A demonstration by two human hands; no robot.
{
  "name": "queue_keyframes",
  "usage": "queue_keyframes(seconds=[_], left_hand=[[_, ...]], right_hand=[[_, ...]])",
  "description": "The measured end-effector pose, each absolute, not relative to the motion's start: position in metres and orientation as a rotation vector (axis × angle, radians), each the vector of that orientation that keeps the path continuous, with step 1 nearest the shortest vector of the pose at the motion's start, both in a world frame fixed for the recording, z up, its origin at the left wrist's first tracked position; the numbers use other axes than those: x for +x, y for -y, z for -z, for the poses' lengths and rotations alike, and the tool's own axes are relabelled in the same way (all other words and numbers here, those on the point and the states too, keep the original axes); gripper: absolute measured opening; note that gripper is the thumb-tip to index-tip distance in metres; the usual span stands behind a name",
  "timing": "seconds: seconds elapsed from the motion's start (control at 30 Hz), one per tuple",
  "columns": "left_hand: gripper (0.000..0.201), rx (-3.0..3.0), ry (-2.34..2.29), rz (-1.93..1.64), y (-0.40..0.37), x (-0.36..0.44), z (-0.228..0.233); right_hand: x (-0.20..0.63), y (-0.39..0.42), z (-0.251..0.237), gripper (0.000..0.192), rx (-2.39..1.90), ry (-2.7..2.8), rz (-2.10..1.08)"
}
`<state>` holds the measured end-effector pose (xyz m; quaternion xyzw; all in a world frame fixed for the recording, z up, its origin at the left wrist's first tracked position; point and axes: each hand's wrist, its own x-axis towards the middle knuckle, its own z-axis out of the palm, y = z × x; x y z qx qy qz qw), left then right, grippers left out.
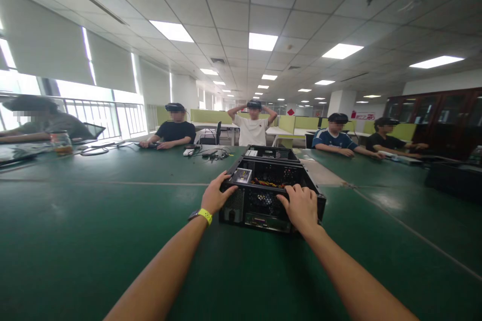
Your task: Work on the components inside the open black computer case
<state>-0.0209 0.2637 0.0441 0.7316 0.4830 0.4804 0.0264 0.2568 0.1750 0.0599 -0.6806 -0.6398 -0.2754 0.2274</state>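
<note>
A black computer case lies open on the green table, its rear panel with vents and ports turned towards me. My left hand grips its near left corner, thumb on the rear panel and fingers along the side. At the near right, my right hand is curled over the top edge, with its thumb on the panel. Inside the case sit a power supply with a pale label and a bundle of red and yellow wires. The underside of the case is hidden.
Behind the held case lies another black case. Cables and small adapters lie beyond it to the left, with a jar farther left. Several people sit around the green table. A dark box stands at the right.
</note>
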Motion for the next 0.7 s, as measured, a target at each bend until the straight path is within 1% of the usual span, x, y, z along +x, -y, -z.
queue_keyframes(seconds=[0.37, 0.53, 0.6, 0.7], left_hand=[[0.044, 2.248, -1.64, -1.361, -0.295, -0.011, -0.052], [0.046, 2.159, -1.82, -1.253, -0.308, -0.005, -0.065], [0.055, 2.077, -1.93, -1.221, -0.31, 0.006, -0.066], [0.075, 1.988, -2.032, -1.155, -0.291, 0.029, -0.054]], right_hand=[[0.266, -0.223, -0.06, 0.038, -1.913, 1.772, 0.756], [0.263, -0.25, -0.06, 0.039, -1.937, 1.773, 0.747], [0.262, -0.264, -0.06, 0.04, -1.953, 1.774, 0.732], [0.264, -0.289, -0.063, 0.043, -1.978, 1.785, 0.7]])
